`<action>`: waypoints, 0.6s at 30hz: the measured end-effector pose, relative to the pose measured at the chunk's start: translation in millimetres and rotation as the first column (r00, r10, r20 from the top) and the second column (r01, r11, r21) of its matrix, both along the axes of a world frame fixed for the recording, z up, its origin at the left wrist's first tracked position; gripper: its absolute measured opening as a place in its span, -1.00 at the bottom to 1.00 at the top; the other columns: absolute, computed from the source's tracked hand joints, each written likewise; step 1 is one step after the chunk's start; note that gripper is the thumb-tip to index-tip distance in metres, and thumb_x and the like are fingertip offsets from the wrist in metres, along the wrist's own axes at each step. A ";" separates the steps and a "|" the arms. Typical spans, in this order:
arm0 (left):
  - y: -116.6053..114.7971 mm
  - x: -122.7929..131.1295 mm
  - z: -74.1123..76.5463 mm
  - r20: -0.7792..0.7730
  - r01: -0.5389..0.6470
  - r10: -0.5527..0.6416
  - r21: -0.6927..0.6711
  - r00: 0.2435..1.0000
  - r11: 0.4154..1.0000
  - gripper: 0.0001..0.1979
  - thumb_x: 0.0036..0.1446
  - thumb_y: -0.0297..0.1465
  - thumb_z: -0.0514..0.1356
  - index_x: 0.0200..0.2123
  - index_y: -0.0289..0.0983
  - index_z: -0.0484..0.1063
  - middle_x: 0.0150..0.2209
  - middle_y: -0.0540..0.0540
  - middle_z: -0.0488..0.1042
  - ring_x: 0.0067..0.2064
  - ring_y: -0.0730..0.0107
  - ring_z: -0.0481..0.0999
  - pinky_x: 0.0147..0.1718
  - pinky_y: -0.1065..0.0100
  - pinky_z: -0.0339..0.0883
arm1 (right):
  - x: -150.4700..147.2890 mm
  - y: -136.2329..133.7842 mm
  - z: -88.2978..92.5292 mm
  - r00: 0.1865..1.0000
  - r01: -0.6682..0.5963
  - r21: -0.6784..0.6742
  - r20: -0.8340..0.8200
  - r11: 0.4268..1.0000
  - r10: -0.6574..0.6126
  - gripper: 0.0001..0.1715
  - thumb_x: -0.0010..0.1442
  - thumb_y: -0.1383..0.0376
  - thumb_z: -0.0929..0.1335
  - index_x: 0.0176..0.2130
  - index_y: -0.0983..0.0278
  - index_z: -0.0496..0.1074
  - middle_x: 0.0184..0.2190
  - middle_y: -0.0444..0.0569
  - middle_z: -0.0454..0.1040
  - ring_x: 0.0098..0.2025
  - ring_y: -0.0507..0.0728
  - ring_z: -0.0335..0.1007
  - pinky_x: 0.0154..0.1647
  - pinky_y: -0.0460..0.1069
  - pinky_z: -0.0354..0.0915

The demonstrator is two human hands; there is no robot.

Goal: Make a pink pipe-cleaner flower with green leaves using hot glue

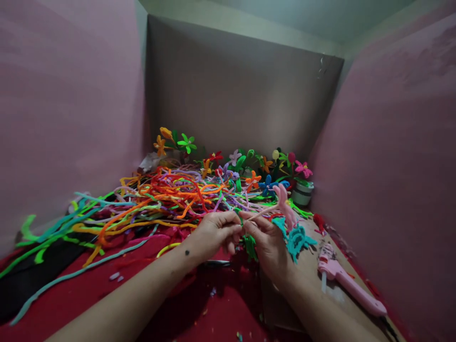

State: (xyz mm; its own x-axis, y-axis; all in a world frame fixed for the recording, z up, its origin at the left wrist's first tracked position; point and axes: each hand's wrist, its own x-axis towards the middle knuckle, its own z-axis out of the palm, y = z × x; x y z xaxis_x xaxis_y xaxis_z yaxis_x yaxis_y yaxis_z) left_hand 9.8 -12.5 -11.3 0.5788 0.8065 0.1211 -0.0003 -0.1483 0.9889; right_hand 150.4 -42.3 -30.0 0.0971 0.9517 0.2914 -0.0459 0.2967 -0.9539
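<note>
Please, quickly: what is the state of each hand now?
Left hand: fingers curled; whether it grips anything cannot be told.
Right hand: closed, holding the pink flower by its pale stem.

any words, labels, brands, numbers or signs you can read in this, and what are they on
None: no text can be read anywhere in the view.
No lettering can be made out on the pink glue gun or the striped flower pot; any tiny markings are too small or blurred.

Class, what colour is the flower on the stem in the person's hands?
The flower is light pink, seen best in the head view.
</note>
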 end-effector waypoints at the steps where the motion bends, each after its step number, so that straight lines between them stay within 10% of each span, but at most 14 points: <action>1: 1.0 -1.4 0.4 0.032 0.047 -0.046 -0.038 0.998 0.998 -0.85 0.00 -0.36 0.14 -0.54 -0.31 0.30 -0.65 0.08 0.34 -0.69 0.56 0.34 -0.67 0.49 0.22 | 0.2 -0.2 0.0 1.000 0.012 0.001 0.020 1.000 -0.012 -0.68 0.02 0.22 0.37 -0.17 0.20 0.50 -0.41 -0.10 0.52 -0.30 0.15 0.39 -0.17 0.06 0.24; 18: 10.1 -8.7 -7.0 0.398 0.463 -0.317 -0.357 0.861 0.811 -0.83 0.06 -0.36 0.14 -0.42 -0.38 0.35 -0.66 0.03 0.39 -0.80 0.63 0.20 -0.80 0.49 0.26 | -3.2 -2.7 1.3 0.988 -0.093 0.124 -0.109 0.988 0.107 -0.86 -0.01 0.34 0.37 -0.41 0.16 0.55 -0.19 -0.07 0.48 -0.01 0.20 0.26 0.04 0.09 0.13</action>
